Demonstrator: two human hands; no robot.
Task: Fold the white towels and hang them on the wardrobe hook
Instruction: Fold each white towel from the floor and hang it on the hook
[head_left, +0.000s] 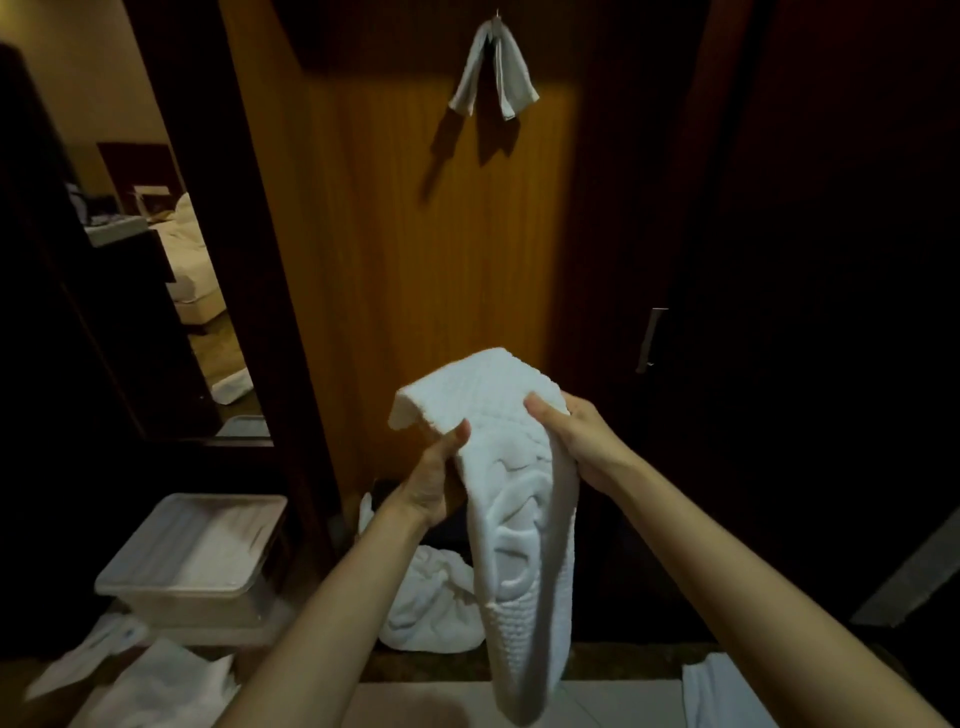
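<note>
From the head view I see my left hand (434, 480) and right hand (582, 436) each pinching the folded white towel (519, 519), held up before the wardrobe door (395, 270); a small towel (496, 73) hangs on the hook (497, 18).

A towel (511, 519) is held up between the left hand (434, 480) and the right hand (582, 439), in front of the wardrobe door (415, 260). High on that door, above the hands, a small towel (493, 73) is hung on the hook (497, 18). Below the held towel, a heap of towels (426, 608) is seen on the floor against the door. To its left a bin (197, 556) is placed. A handle (649, 340) is fixed right of the door.
</note>
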